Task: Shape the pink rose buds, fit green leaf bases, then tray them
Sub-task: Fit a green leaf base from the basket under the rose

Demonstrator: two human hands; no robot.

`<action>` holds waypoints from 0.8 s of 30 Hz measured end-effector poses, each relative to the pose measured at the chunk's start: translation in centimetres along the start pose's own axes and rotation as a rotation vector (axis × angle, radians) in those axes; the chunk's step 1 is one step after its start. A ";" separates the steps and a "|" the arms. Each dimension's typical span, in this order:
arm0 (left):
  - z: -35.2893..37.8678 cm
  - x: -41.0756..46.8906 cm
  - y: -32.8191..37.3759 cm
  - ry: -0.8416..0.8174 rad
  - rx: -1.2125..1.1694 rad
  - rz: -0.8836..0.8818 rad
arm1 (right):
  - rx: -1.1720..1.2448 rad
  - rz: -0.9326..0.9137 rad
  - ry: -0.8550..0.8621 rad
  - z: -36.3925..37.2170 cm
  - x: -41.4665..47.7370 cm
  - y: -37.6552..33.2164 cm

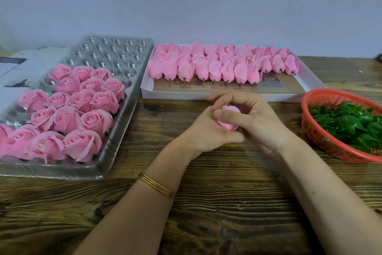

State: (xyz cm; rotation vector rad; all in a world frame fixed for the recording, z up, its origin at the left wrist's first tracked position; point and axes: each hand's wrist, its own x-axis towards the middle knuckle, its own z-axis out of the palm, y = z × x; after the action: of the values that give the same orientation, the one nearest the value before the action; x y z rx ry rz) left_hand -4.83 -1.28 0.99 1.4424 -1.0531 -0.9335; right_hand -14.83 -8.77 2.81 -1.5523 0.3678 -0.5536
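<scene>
while the left hand (pixel 204 130) grips the rose bud (pixel 227 124) beneath, the right hand (pixel 254 118) pinches it.

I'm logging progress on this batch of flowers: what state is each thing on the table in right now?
rose bud: held between both hands
left hand: holds the bud from below
right hand: fingers curled round the bud
clear tray: near cells filled with shaped roses, far cells empty
white box: rows of unshaped buds at the far side, near side bare
red basket: holds green leaf bases
</scene>
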 end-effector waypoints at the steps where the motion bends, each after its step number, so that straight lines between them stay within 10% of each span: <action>1: 0.0 -0.1 0.1 0.001 -0.011 0.000 | -0.002 0.005 -0.006 0.0 0.0 0.0; 24: -0.7 -0.2 0.2 0.008 -0.114 -0.041 | -0.091 0.038 -0.037 0.3 0.2 1.6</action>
State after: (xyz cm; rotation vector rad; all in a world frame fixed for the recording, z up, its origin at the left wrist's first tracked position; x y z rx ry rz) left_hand -4.27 -0.92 1.27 1.3767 -0.9524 -1.0009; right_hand -14.27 -8.72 1.22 -1.6370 0.3981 -0.4839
